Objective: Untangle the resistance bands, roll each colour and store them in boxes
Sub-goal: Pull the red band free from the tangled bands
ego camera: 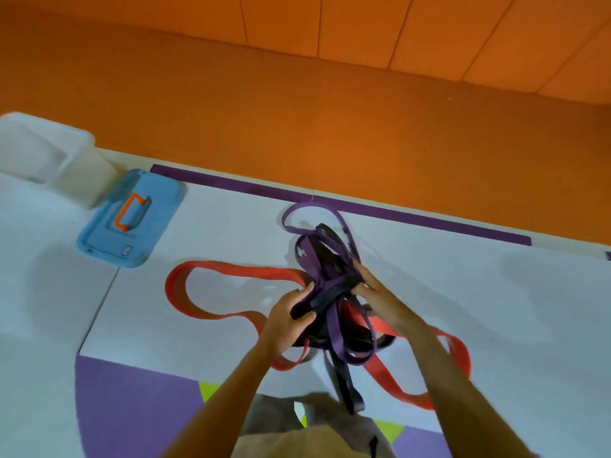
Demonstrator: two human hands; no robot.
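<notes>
A tangle of resistance bands lies on the white floor mat (198, 325) in front of me. The red band (185, 292) loops out to the left and again to the lower right. The purple band (315, 213) arcs away from me and winds through the knot. The black band (347, 388) hangs down toward my legs. My left hand (284, 322) grips a black strand at the knot's left side. My right hand (380, 299) holds the purple and black strands at its right side. The knot is lifted slightly between both hands.
A blue box lid with an orange handle (130, 219) lies on the mat at the left. Behind it stands a white translucent box (49, 157). A purple stripe (330, 200) edges the mat, with the orange floor beyond.
</notes>
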